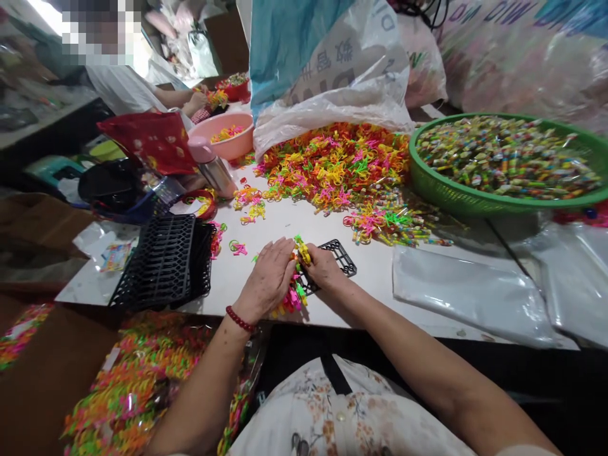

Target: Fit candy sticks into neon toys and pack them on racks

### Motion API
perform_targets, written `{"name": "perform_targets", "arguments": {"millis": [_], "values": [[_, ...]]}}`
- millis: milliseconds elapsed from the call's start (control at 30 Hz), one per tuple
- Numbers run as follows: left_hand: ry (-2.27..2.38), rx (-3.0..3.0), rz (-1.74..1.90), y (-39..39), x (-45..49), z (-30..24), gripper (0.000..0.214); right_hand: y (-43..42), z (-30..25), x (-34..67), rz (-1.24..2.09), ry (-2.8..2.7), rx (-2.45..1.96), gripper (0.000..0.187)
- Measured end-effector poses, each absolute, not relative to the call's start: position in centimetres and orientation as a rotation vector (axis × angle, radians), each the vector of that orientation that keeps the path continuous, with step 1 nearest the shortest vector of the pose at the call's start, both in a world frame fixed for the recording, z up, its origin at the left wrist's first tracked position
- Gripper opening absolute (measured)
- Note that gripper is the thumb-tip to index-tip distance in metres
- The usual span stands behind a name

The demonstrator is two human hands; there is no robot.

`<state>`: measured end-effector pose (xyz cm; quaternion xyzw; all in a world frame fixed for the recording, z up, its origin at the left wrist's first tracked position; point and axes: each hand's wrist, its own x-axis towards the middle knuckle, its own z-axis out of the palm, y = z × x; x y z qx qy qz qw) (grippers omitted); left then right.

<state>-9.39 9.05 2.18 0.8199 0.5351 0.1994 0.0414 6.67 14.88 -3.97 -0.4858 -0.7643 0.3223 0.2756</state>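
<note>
My left hand [266,278], a red bead bracelet on its wrist, lies palm down over a black plastic grid tray [338,255] on the white table [285,221], covering bright plastic pieces [292,297] set in it. Close beside it, my right hand [323,266] pinches a yellow plastic piece [303,249] above the tray. A big heap of neon plastic pieces [332,164] spills from a plastic sack [327,69] just beyond.
A stack of black grid trays [164,259] sits at left. A green basket [456,196] of small wrapped items stands at right, clear bags [475,291] in front. A pink bowl [228,133], a flask [213,166] and another person [128,82] are at the back left.
</note>
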Motion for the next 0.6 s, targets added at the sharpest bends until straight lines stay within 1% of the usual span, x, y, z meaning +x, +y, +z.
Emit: {"name": "perform_targets", "arguments": {"millis": [100,233,367,433,533,600], "values": [[1.645,2.507,0.603,9.2,-9.5,2.2,0.045,14.8,-3.9,6.7,0.774,-2.176,-1.267,0.014],[1.657,2.538,0.54,9.6,-9.3,2.8,0.048,14.8,-4.1,6.7,0.697,-2.26,-1.247,0.016],[1.571,2.697,0.33,9.7,-8.9,3.4,0.049,14.8,-4.5,6.2,0.743,-2.266,-1.22,0.016],[1.552,2.76,0.28,9.7,-8.9,3.2,0.048,14.8,-4.3,6.1,0.798,-2.265,-1.229,0.017],[1.556,2.819,0.296,9.8,-9.0,2.5,0.048,15.1,-3.7,7.4,0.819,-2.215,-1.183,0.019],[1.548,2.851,0.325,9.9,-9.2,2.0,0.048,15.4,-3.0,9.7,0.71,-2.158,-1.213,0.02]]}}
